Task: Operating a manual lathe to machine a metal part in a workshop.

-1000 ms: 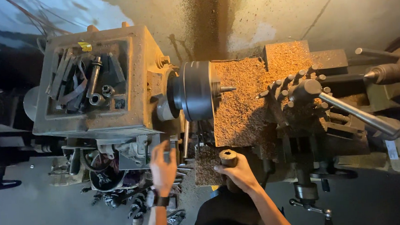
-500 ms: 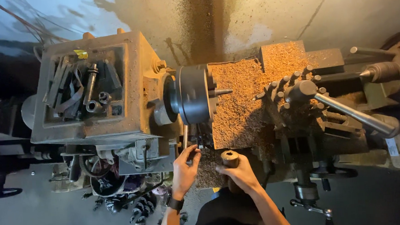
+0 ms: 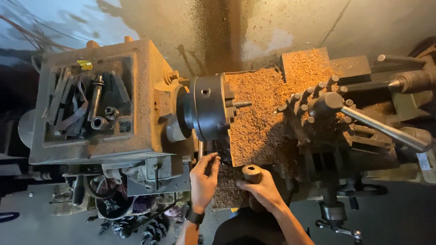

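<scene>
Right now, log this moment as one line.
left hand: reaching under chuck | right hand: holding short cylinder | bed: wood chips

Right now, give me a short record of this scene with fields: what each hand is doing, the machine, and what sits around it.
machine: metal lathe seen from above, chuck with a short rod sticking out
left hand: left hand reaching up under the chuck, fingers at a dark part there; whether it grips anything cannot be told
right hand: right hand wrapped around a round handle
chips: tan shavings cover the bed
top tray: loose tools on the headstock
right side: long lever and pointed centre
</scene>
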